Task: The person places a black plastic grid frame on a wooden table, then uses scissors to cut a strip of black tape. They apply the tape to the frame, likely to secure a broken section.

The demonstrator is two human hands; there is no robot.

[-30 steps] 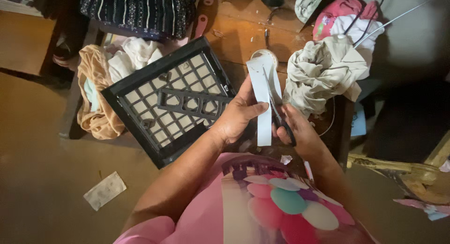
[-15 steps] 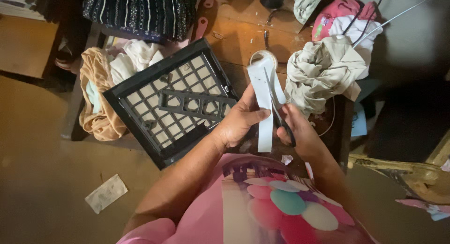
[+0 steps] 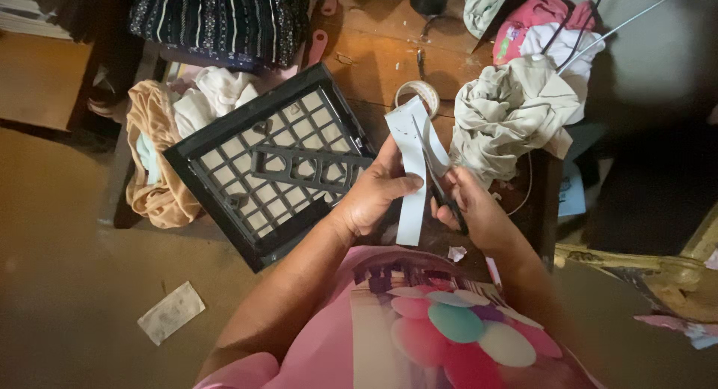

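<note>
Left hand pinches the white strip upright, keeping it taut for the blades. Right hand grips dark scissors, blades against the strip's right edge. Black grid tray lies just left.

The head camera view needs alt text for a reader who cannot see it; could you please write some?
Seen from above, a person's left hand holds a pale strip of tape while the right hand works dark scissors against it. Behind lie a black plastic grid panel, crumpled cloths and a wooden table.
</note>
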